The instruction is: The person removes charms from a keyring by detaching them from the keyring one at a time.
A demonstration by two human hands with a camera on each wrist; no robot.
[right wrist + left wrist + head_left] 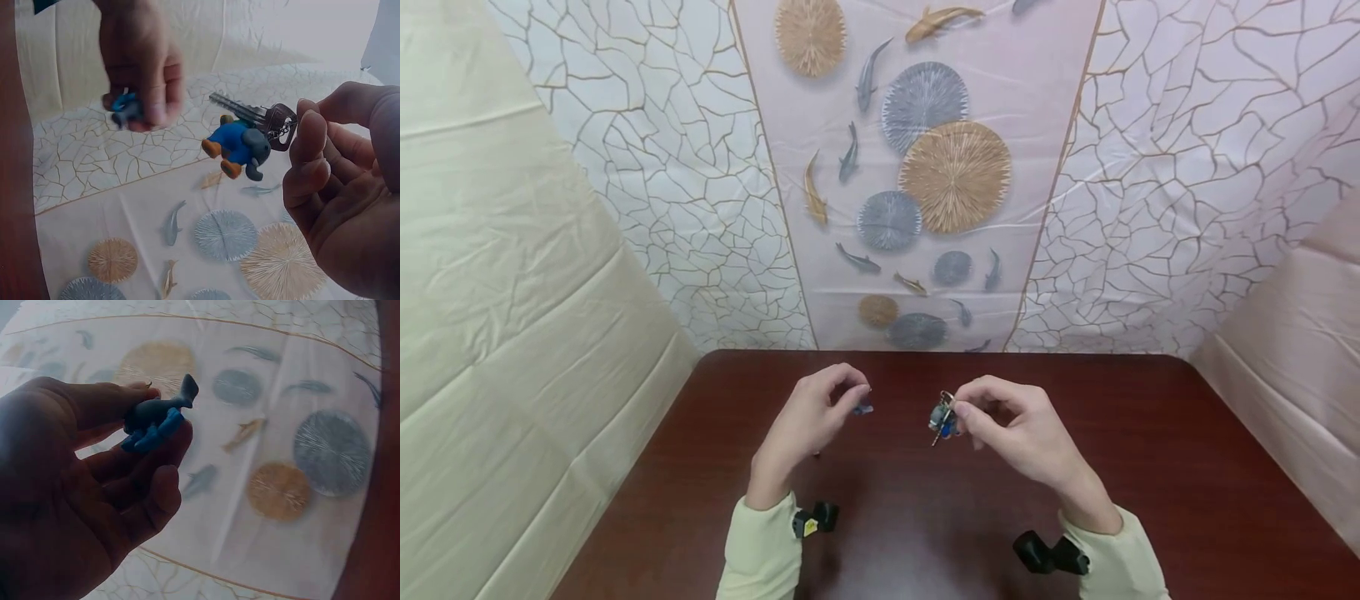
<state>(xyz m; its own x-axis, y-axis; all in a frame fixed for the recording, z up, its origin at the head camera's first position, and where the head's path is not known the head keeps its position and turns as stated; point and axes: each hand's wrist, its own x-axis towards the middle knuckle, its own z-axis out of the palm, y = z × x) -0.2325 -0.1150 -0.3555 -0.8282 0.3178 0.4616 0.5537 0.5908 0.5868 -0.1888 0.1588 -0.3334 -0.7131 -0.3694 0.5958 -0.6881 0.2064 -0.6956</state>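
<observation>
My left hand is raised over the table and pinches a small grey-and-blue animal figurine between thumb and fingertips. A tiny metal loop shows by its top in the left wrist view. To the right, my right hand pinches a key ring by thumb and index finger. From it hang a metal key and a grey elephant figurine with a blue body and orange feet. Something greenish behind the elephant is mostly hidden. The two hands are apart, both above the table.
A dark red-brown table with a glossy top lies below. Behind its far edge hangs a patterned cloth with fish and round motifs. Pale padded panels flank the sides. Each wrist carries a small black camera.
</observation>
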